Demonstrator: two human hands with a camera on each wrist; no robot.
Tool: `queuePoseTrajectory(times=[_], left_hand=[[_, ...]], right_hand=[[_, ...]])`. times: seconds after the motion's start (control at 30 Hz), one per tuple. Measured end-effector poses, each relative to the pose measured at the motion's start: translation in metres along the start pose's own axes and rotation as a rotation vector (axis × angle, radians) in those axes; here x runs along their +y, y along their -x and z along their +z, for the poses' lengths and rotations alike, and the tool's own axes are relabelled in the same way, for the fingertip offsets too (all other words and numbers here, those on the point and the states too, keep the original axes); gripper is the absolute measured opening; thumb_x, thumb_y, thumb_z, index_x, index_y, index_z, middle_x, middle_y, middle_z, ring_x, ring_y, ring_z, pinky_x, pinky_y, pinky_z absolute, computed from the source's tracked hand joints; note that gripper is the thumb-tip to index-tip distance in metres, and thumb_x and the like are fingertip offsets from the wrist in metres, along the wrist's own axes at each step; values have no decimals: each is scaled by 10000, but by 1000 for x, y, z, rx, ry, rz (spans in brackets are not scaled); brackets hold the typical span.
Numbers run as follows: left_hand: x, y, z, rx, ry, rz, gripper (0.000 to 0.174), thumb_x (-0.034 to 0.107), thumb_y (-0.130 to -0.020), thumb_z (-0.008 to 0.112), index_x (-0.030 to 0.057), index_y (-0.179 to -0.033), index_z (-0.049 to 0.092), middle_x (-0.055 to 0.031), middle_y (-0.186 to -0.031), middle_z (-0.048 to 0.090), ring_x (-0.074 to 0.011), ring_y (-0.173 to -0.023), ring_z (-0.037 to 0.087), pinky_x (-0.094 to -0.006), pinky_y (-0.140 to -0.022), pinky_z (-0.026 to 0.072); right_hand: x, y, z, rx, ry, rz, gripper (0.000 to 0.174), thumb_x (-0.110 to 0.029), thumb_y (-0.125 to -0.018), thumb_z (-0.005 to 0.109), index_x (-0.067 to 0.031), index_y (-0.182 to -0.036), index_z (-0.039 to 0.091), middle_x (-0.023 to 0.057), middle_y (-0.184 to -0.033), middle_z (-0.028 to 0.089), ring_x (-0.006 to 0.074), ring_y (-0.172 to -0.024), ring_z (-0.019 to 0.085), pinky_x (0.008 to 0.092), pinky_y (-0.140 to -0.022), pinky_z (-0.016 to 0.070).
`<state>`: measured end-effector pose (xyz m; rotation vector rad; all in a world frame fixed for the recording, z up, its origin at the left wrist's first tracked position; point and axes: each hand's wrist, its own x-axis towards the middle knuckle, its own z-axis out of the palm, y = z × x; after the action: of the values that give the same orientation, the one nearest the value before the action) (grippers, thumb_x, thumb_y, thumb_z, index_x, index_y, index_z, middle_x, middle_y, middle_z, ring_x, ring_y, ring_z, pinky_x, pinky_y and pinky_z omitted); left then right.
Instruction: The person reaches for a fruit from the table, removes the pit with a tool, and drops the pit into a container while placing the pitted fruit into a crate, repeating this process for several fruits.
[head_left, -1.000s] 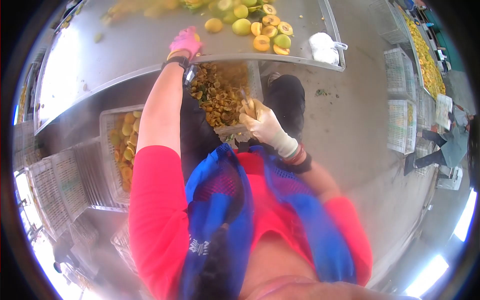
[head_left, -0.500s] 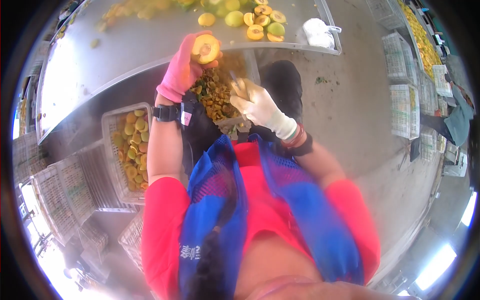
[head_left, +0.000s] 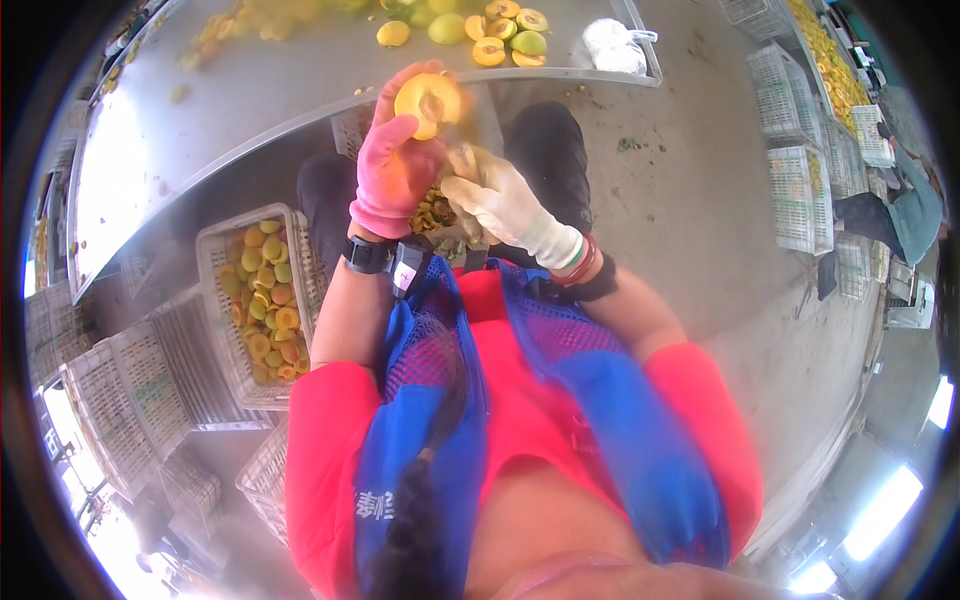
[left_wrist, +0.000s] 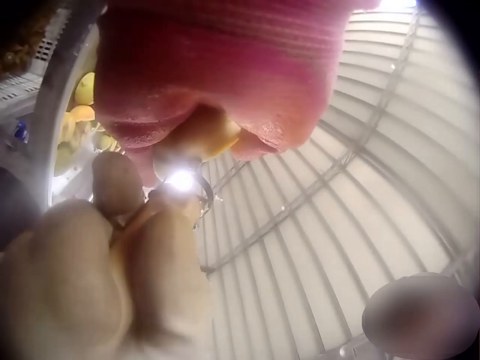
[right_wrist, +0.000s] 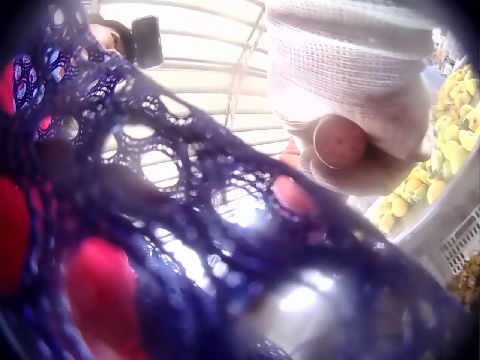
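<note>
My left hand (head_left: 393,165), in a pink glove, holds up a halved yellow peach (head_left: 428,103) with its cut face and brown pit hollow showing. The white-gloved right hand (head_left: 505,200) grips a small tool by its wooden handle (head_left: 462,167), the tip up at the lower edge of the peach half. In the left wrist view a curved metal piece (left_wrist: 206,193) shows between the two hands, beside strong glare. The round butt of the handle (right_wrist: 340,141) pokes out of the right fist in the right wrist view. Blue mesh vest fabric (right_wrist: 225,195) covers much of that view.
A metal table (head_left: 240,110) ahead bears peach halves (head_left: 489,52), whole peaches (head_left: 393,34) and a white bag (head_left: 615,45). Brown scraps (head_left: 435,212) lie below my hands. To the left stands a crate (head_left: 211,290) of peaches; more crates (head_left: 797,200) and another person (head_left: 910,205) are at right.
The left hand has come back from the table with a peach half and moved toward my right hand. The tool and the fruit, apart before, now meet in the head view.
</note>
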<state>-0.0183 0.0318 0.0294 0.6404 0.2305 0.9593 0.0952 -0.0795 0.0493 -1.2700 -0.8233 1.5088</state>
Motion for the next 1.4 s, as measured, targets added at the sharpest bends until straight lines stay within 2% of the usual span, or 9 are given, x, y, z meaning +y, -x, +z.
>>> queuePoseTrajectory(times=[0.27, 0.37, 0.43, 0.57, 0.83, 0.97, 1.07, 1.27, 1.4], left_hand=[[-4, 6, 20, 160, -19, 15, 384, 308, -996, 514, 29, -1261, 511, -192, -1308, 554, -349, -1248, 529, -565, -1066, 429], [-8, 7, 12, 34, -255, 181, 410, 323, -1012, 471, 7, -1272, 501, -193, -1315, 552, -326, -1224, 545, -547, -1043, 455], [-4, 8, 10, -82, -287, 184, 342, 264, -1029, 467, 32, -1271, 535, -155, -1259, 601, -256, -1153, 596, -381, -983, 484], [-3, 5, -9, -215, -653, 258, 401, 280, -1029, 430, 6, -1316, 487, -193, -1265, 584, -300, -1114, 614, -449, -994, 479], [-12, 8, -11, -246, -826, 556, 346, 95, -959, 468, 41, -1295, 532, -170, -1328, 554, -243, -1167, 574, -349, -1010, 445], [-11, 11, -8, -243, -990, 569, 360, 84, -942, 481, 37, -1296, 524, -184, -1369, 524, -277, -1204, 563, -373, -1030, 438], [-16, 12, -10, -263, -740, 525, 382, 74, -934, 484, 36, -1313, 511, -192, -1394, 501, -302, -1226, 556, -402, -1037, 439], [-26, 9, -15, -325, -699, 559, 425, 49, -930, 443, 41, -1353, 485, -190, -1414, 474, -307, -1227, 556, -432, -1039, 444], [-19, 14, -6, -139, -785, 432, 328, 121, -976, 451, 14, -1268, 553, -175, -1340, 538, -274, -1129, 605, -379, -982, 484]], right_hand=[[-1, 2, 1, 31, -74, 14, 161, -200, -926, 588, -56, -949, 520, 17, -681, 554, 107, -455, 513, 252, -393, 383], [-9, 6, -4, -40, -149, 108, 138, -189, -936, 571, -62, -958, 521, 13, -655, 533, 98, -439, 481, 245, -370, 356], [-16, 9, -9, -162, -319, 187, 135, -189, -949, 572, -64, -983, 530, 3, -638, 516, 85, -440, 465, 239, -374, 348], [-22, 13, -13, -178, -409, 222, 138, -194, -956, 584, -68, -994, 539, -14, -633, 499, 81, -442, 453, 238, -376, 334], [-22, 11, -16, -245, -349, 234, 166, -247, -963, 579, -86, -988, 551, -34, -604, 466, 70, -424, 415, 243, -363, 309], [-26, 9, -13, -154, -90, 183, 182, -276, -964, 566, -96, -975, 551, -39, -579, 448, 65, -419, 410, 240, -355, 306], [-22, 6, -16, -237, -267, 240, 197, -292, -964, 560, -95, -966, 548, -37, -581, 454, 65, -424, 424, 235, -356, 312], [-36, 13, -1, -188, -15, 132, 133, -220, -958, 550, -89, -973, 536, -25, -648, 498, 66, -441, 458, 230, -379, 346], [-8, 2, -4, -149, -137, 190, 103, -182, -954, 539, -81, -974, 536, -21, -650, 505, 68, -442, 467, 232, -387, 356]])
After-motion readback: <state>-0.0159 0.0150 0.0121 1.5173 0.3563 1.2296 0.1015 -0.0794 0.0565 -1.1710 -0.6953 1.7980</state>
